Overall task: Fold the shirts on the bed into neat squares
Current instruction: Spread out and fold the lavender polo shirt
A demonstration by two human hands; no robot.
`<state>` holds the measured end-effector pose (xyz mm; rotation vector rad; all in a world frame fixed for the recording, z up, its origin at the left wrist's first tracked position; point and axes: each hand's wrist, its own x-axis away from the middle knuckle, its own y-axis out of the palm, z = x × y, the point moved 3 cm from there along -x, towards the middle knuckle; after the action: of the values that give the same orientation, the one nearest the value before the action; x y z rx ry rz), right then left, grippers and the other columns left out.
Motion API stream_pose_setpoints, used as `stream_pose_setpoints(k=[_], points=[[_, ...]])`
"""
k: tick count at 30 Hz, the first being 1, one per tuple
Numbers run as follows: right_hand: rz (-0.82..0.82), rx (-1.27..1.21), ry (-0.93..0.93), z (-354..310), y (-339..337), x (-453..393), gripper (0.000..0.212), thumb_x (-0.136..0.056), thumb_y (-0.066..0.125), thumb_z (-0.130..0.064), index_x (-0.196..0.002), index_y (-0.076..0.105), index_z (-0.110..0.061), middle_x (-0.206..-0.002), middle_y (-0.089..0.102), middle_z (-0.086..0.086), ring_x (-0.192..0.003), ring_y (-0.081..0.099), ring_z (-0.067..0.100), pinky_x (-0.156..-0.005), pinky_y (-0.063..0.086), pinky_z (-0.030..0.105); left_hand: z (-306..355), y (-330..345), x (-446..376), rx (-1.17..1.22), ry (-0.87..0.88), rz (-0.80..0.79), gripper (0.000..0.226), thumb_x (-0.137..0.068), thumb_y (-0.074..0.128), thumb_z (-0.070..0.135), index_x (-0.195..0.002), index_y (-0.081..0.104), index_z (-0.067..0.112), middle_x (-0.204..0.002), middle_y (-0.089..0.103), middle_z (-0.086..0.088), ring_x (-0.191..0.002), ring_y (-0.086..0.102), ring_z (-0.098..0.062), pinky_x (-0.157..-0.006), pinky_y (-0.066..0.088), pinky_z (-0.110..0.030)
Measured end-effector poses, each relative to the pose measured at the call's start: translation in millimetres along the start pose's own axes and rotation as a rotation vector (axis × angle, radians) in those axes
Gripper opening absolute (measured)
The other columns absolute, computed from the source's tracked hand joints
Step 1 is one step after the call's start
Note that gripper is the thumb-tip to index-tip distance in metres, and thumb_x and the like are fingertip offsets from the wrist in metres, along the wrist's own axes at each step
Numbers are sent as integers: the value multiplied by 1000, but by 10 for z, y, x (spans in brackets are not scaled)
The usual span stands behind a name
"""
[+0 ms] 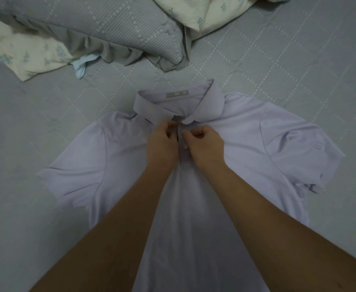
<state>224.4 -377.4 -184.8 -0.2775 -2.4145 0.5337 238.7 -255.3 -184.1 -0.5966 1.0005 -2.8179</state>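
A pale lilac polo shirt (pixel 246 144) lies face up on the grey bed cover (pixel 25 144), collar away from me and both short sleeves spread out. My left hand (pixel 162 142) pinches the left edge of the button placket just under the collar. My right hand (pixel 204 142) pinches the right edge of the placket beside it, with a small white button (pixel 186 146) showing below its fingers. Both forearms lie over the shirt's body and hide its middle and lower part.
A grey quilted pillow (pixel 109 32) with a frilled edge lies at the back left on a cream floral sheet (pixel 25 57). Another cream floral cloth (pixel 215 9) sits at the back centre. Bare bed cover stretches to the left and right of the shirt.
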Motion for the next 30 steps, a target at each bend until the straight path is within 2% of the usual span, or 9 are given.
stream_pose_setpoints(k=[4,8,12,15,17,21,25,27,30], points=[[41,35,-15,-73,60,-31,29,-83,69,-43,-88,63,-15,-89,71,2,-87,66,21,-81,53,39,14,49,-27,42,-93,-38,26,-90,50,0,-102,70,13,-97,72,-5,-86,65,-19,-70,49,-15],[23,106,-59,-91,108,-46,29,-92,60,-38,-97,61,-10,-102,68,8,-97,62,26,-83,48,37,-38,56,-59,181,-209,-128,34,-80,49,-9,-90,73,14,-89,74,-9,-84,70,-26,-76,60,-40],[27,146,-62,-86,102,-55,33,-93,60,-40,-101,61,-8,-106,68,9,-101,62,27,-83,46,36,-34,39,-92,248,-230,-171,37,-82,45,-12,-92,73,9,-77,71,-9,-55,65,-10,-51,51,-21],[49,164,-43,-120,135,-65,31,-89,62,-45,-88,57,-15,-94,67,3,-91,63,24,-67,41,29,-37,30,-101,259,-210,-171,36,-80,47,-13,-93,75,7,-64,67,0,-44,57,0,-45,44,-14],[57,163,-31,-149,161,-81,30,-84,65,-47,-87,58,-18,-89,67,-1,-87,64,21,-64,40,28,-40,27,-127,213,-171,-182,39,-77,46,-13,-91,76,8,-61,64,5,-44,54,2,-45,42,-12],[22,234,-42,-120,168,-135,27,-93,58,-30,-106,60,-7,-109,66,12,-102,61,30,-79,45,36,2,25,-149,187,-198,-270,40,-81,47,-14,-102,74,6,-80,71,-4,-51,59,-2,-47,46,-14],[13,160,-95,-34,46,-165,22,-94,55,-18,-76,59,-6,-91,68,18,-87,63,30,-74,46,36,99,15,-156,-70,-59,-182,22,-87,61,8,-105,75,9,-101,75,-8,-88,67,-20,-77,50,-25],[8,143,-103,10,-1,-148,33,-95,56,-17,-63,50,-12,-85,69,21,-80,64,29,-75,48,39,127,15,-144,-177,-1,-140,17,-87,66,19,-97,76,8,-95,75,-7,-87,66,-19,-66,36,-15],[-31,83,-84,39,-18,-131,29,-94,59,-16,-66,55,-8,-81,70,20,-79,68,34,-78,53,49,115,21,-160,-242,12,-133,19,-88,66,20,-92,75,4,-92,74,-9,-84,64,-20,-63,29,-16]])
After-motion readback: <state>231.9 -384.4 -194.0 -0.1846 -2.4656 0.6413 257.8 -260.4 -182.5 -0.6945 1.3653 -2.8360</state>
